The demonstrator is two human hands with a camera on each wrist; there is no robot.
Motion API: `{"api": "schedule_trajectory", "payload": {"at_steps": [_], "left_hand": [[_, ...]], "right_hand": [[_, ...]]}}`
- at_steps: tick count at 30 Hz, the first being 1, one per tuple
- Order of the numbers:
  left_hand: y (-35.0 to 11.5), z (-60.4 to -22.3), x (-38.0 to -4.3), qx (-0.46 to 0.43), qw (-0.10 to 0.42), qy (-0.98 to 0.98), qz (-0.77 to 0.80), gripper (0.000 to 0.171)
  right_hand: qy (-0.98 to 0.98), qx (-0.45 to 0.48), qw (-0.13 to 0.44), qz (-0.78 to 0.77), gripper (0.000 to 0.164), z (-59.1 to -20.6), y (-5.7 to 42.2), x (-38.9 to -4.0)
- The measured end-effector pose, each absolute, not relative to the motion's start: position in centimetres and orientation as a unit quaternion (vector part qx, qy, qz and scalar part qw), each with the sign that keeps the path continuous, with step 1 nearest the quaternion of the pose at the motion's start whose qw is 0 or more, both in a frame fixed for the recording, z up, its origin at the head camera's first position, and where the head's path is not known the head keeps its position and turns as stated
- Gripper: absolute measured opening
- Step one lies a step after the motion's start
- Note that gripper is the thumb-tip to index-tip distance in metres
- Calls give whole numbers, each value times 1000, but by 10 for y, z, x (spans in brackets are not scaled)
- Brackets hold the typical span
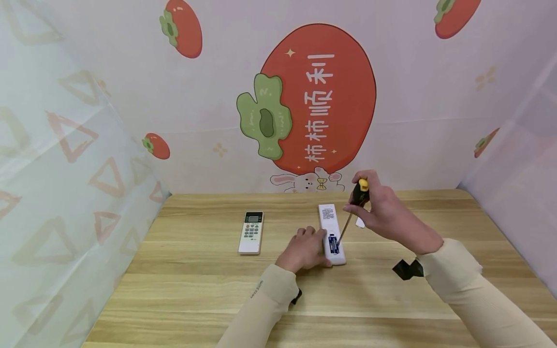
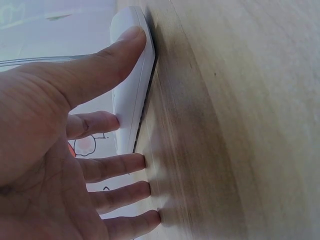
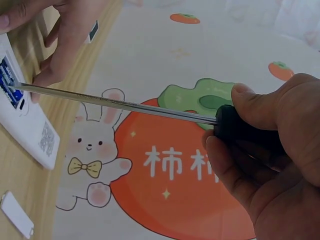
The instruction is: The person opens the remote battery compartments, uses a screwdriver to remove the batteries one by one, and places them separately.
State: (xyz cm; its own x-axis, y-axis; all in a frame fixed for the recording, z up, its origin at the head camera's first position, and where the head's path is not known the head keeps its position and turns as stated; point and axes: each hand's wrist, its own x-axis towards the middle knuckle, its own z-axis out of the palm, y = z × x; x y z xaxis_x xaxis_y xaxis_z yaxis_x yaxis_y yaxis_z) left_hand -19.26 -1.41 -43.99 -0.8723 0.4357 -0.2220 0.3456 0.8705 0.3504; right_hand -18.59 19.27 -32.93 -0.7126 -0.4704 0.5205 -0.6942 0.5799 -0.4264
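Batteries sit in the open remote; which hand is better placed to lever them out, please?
Probably the right hand: it grips the screwdriver, tip at the batteries; the left hand touches that remote.

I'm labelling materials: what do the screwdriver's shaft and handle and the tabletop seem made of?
Screwdriver shaft: probably steel, smooth; it gleams silver.
Handle: likely plastic or rubber, opaque black and yellow; finish unclear.
Tabletop: wood or printed laminate, low sheen; grain streaks show.
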Motion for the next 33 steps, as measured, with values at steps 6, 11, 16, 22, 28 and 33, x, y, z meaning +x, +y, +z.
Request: {"api": "schedule_trajectory", "payload": {"at_steps": [6,11,16,22,28,33], "left_hand": [[-14,-440,-193,202,152,955,155,84],[-14,-440,-193,202,152,955,155,84],[-15,-440,-193,204,149,955,155,85],[-15,-441,-193,202,153,954,159,85],[-15,-440,-193,202,155,953,161,84],[-15,-440,-193,204,153,954,158,84]], "right_hand": [[-878,318,160,321,64,-332,194,-187],[-882,306,146,329,64,-336,196,-190],[-884,296,133,338,66,-337,197,-193],[-883,292,112,351,67,-339,197,-194],[-881,298,109,350,67,-338,196,-195],[-882,302,111,344,65,-336,195,-195]]}}
